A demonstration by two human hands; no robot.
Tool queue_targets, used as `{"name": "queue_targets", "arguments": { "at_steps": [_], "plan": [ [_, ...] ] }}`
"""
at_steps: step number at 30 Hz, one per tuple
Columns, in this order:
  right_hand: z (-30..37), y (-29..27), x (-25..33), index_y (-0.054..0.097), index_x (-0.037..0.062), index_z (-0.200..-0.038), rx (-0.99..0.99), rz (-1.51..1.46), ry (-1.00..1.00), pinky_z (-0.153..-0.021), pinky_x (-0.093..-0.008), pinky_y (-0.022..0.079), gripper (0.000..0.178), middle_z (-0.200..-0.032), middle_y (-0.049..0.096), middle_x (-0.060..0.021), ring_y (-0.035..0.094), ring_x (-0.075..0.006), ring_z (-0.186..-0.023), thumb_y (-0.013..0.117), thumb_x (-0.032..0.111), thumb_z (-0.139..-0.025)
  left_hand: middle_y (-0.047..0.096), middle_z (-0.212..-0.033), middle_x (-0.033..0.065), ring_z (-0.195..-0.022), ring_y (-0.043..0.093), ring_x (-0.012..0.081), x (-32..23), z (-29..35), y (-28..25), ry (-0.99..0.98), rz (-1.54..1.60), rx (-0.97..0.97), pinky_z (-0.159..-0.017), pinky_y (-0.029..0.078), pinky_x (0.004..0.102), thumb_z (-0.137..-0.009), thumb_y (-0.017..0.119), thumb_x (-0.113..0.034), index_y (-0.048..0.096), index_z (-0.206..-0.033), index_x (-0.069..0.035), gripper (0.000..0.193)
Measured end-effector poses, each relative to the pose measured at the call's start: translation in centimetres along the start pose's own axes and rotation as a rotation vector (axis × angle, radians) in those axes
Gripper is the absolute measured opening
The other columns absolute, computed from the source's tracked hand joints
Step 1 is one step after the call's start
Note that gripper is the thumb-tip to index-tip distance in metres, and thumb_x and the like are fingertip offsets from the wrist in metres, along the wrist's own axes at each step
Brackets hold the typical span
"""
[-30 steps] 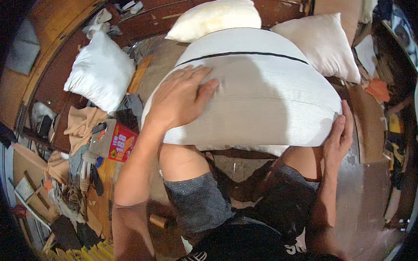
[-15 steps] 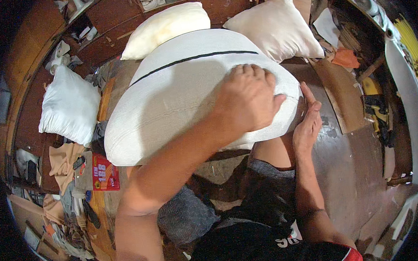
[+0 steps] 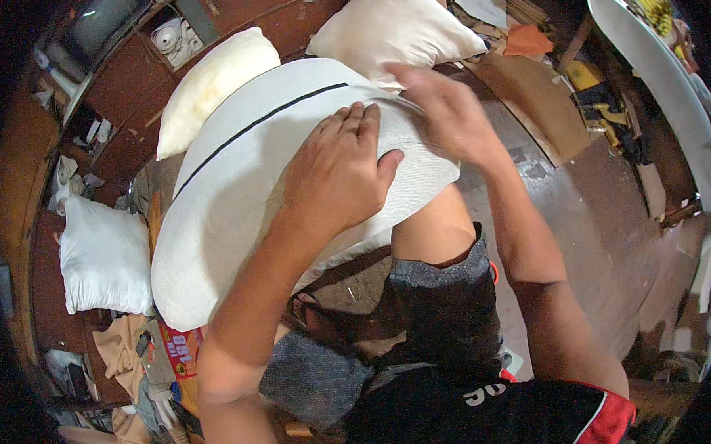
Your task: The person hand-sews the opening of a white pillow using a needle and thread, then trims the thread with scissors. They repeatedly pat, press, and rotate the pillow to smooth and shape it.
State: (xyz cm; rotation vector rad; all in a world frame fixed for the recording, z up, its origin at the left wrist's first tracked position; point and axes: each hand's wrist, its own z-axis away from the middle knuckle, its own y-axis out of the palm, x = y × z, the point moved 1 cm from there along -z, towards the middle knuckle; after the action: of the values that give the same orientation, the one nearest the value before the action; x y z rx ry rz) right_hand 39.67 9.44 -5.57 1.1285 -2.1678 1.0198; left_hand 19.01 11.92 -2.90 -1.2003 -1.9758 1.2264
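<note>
A large white fabric-covered cushion (image 3: 236, 219), rounded at its corners, lies tilted in front of me. A black line (image 3: 260, 131) runs across its far part. My left hand (image 3: 337, 163) rests flat on its upper face, fingers stretched out and thumb apart. At the right edge of the cushion is my right hand (image 3: 446, 115), somewhat blurred, its fingers reaching forward along that edge with nothing seen in them. The cushion's underside is hidden; its near right part lies above my knee (image 3: 435, 234).
Beyond the cushion are a cream pillow (image 3: 215, 89) and a pale satin-like pillow (image 3: 399, 30). Another white pillow (image 3: 103, 257) sits at the left, above cloth scraps (image 3: 123, 351). Brown board (image 3: 529, 103) and an orange scrap (image 3: 528, 40) lie on the right.
The view has shifted to the right. My right hand has moved forward along the cushion's right edge. My left hand remains flat on top, and the cushion appears more slanted.
</note>
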Motion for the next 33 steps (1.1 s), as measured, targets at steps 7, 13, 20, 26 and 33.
{"name": "queue_targets", "arguments": {
  "at_steps": [7, 13, 20, 26, 33],
  "plan": [
    [3.0, 1.4, 0.9, 0.058, 0.0024, -0.138, 0.107, 0.339, -0.133, -0.109, -0.0449, 0.045, 0.050, -0.138, 0.060, -0.0234, 0.058, -0.0409, -0.127, 0.051, 0.040, -0.106, 0.058, -0.141, 0.0272, -0.134, 0.053, 0.0426, 2.6, 4.0, -4.0, -0.142, -0.059, 0.110, -0.115, 0.039, 0.0470, -0.095, 0.066, -0.041, 0.054, -0.140, 0.003, 0.064],
    [7.2, 1.0, 0.5, 0.051, 0.0043, -0.147, -0.010, 0.125, 0.125, -0.117, -0.0437, 0.037, 0.055, -0.151, 0.050, -0.0242, 0.047, -0.0378, -0.142, 0.057, 0.038, -0.104, 0.056, -0.145, 0.0255, -0.137, 0.051, 0.0426, 8.6, 15.5, -10.2, -0.614, -0.067, 0.092, -0.115, 0.038, 0.0463, -0.102, 0.058, -0.042, 0.055, -0.143, -0.002, 0.058],
    [7.6, 2.4, -7.1, 0.038, 0.0003, -0.156, -0.174, -0.903, 0.805, -0.120, -0.0429, 0.035, 0.084, -0.156, 0.046, -0.0200, 0.045, -0.0309, -0.144, 0.036, 0.067, -0.105, 0.056, -0.146, 0.0227, -0.134, 0.054, 0.0334, 14.5, 29.7, -11.1, -1.197, 0.456, -0.292, -0.112, 0.042, 0.0429, -0.104, 0.052, -0.054, 0.049, -0.149, 0.000, 0.070],
    [-1.1, 4.9, -11.4, 0.054, 0.0002, -0.144, 0.046, -1.295, 0.676, -0.103, -0.0419, 0.053, 0.065, -0.141, 0.062, -0.0156, 0.064, -0.0246, -0.122, 0.054, 0.051, -0.104, 0.051, -0.149, 0.0216, -0.133, 0.055, 0.0309, 16.2, 29.9, -7.6, -1.346, 0.986, -0.496, -0.107, 0.049, 0.0422, -0.102, 0.055, -0.056, 0.039, -0.154, 0.003, 0.081],
    [-6.7, -1.4, 5.9, 0.054, 0.0016, -0.145, -0.174, -0.869, 0.287, -0.096, -0.0328, 0.053, 0.067, -0.126, 0.067, -0.0132, 0.065, -0.0193, -0.113, 0.069, 0.045, -0.097, 0.059, -0.142, 0.0195, -0.119, 0.066, 0.0296, 13.7, 35.9, -9.9, -1.245, 1.268, -0.099, -0.104, 0.051, 0.0464, -0.100, 0.051, -0.066, 0.038, -0.155, -0.001, 0.087]
  ]
}}
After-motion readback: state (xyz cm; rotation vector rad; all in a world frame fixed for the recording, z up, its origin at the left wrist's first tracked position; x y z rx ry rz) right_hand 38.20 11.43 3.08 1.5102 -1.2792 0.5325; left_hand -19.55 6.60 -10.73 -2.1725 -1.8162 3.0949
